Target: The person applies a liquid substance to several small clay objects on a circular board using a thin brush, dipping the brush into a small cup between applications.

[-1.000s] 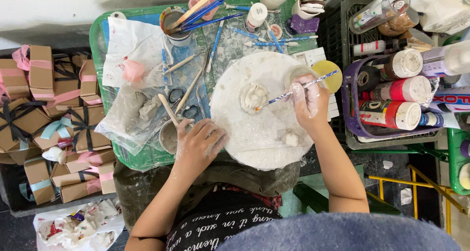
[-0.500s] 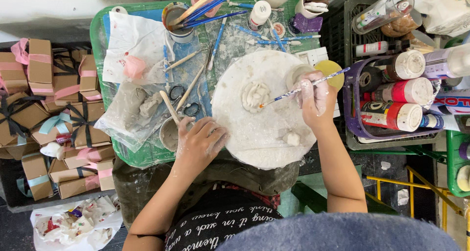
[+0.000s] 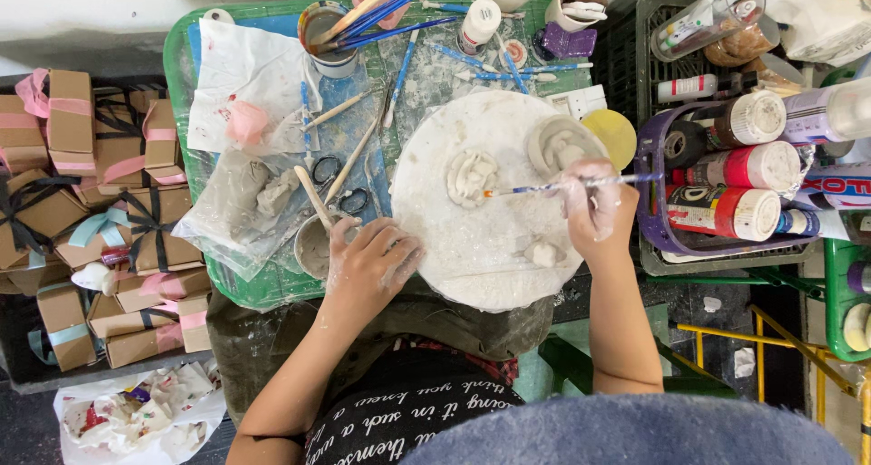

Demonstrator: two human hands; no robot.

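A round white board (image 3: pixel 472 247) lies on the green table. A small clay flower (image 3: pixel 473 176) sits on it near the middle. My right hand (image 3: pixel 592 200) holds a thin blue paintbrush (image 3: pixel 544 186) whose tip touches the flower's right side. A coiled clay bowl (image 3: pixel 561 144) rests at the board's upper right, and a small clay lump (image 3: pixel 543 253) lies lower right. My left hand (image 3: pixel 370 264), dusted with clay, rests with fingers spread on the board's left edge, beside a small slip cup (image 3: pixel 314 243).
Clay lumps on plastic (image 3: pixel 259 197), scissors (image 3: pixel 337 186), a cup of brushes (image 3: pixel 332 31) and loose tools cover the green table (image 3: pixel 236 288). A purple basket of paint bottles (image 3: pixel 726 179) stands on the right. Ribboned cardboard boxes (image 3: pixel 82 202) are stacked on the left.
The brush tip has stayed at the clay flower with only slight shifts. My left hand has kept its place on the board's left edge.
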